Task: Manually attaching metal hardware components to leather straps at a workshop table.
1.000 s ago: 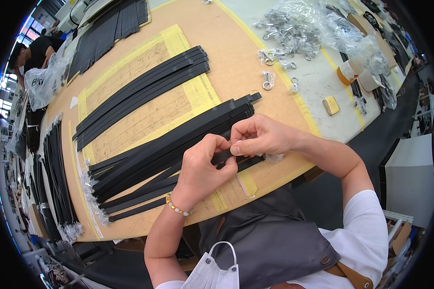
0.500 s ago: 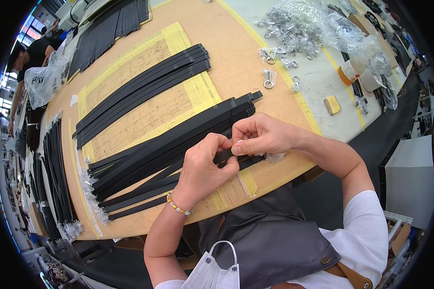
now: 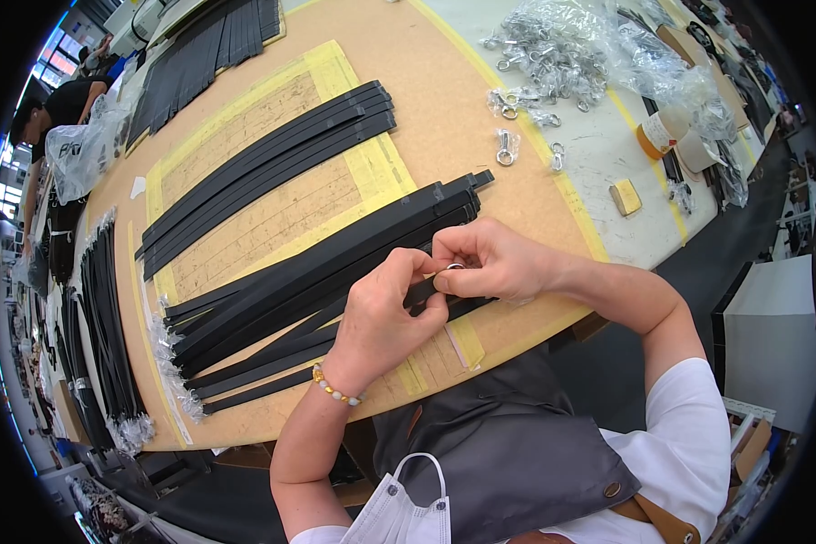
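Both your hands meet over the near strap pile: your left hand (image 3: 385,313) and right hand (image 3: 490,263) pinch a small metal ring (image 3: 454,267) onto a black strap (image 3: 335,272). Clear plastic bags of metal clasps (image 3: 562,50) lie far right, beside a yellow block (image 3: 624,197).

A second strap stack (image 3: 272,172) lies behind the near straps (image 3: 317,272); metal clasps (image 3: 553,63) sit right of both.

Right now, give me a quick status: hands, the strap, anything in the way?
Left hand and right hand both pinching one black strap end. Small metal ring at fingertips. Strap stack underneath, nothing blocking.
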Motion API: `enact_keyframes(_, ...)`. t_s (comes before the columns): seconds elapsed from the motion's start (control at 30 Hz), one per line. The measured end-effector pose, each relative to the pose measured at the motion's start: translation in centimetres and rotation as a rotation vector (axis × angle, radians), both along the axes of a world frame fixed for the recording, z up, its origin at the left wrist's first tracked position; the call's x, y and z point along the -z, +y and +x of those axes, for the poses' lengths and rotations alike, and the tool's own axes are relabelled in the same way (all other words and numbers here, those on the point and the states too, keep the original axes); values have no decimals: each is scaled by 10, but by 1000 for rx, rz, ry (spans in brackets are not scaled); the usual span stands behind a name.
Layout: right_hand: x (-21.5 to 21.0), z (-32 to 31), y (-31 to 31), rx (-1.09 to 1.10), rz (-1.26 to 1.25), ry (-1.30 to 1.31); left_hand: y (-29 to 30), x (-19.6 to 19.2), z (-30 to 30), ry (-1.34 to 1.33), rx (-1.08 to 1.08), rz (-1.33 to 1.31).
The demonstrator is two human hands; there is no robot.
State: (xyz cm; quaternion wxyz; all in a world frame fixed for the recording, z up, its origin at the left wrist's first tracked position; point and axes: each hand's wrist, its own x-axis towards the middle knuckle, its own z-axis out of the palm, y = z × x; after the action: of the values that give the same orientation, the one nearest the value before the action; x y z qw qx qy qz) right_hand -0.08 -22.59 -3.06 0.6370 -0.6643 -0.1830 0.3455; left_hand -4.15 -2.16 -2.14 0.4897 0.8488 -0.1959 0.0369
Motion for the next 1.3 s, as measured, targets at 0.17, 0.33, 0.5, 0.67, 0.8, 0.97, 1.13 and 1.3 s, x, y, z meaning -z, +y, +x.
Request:
enact_keyframes(0.17,3,-3,-1,-14,-112,-209,2,-4,0,-43,65,32)
enact_keyframes(0.33,4,-3,-2,-15,-58,-137,5,-4,-1,-66,71,74)
enact_keyframes(0.5,3,2,-8,-80,54,103,5,-4,-1,-152,62,35)
enact_keyframes(0.67,-5,8,-10,-175,59,135,7,-11,-2,-99,44,39)
enact_keyframes(0.8,-3,10,-11,-265,32,47,7,-7,-2,-170,67,16)
enact_keyframes(0.97,13,6,-5,-202,170,-58,8,-10,-3,0,106,-34)
enact_keyframes(1.13,9,-10,6,-100,251,-5,18,-11,-3,223,225,-213)
enact_keyframes(1.3,-13,-3,-1,-123,171,-55,22,-21,-3,369,231,-354)
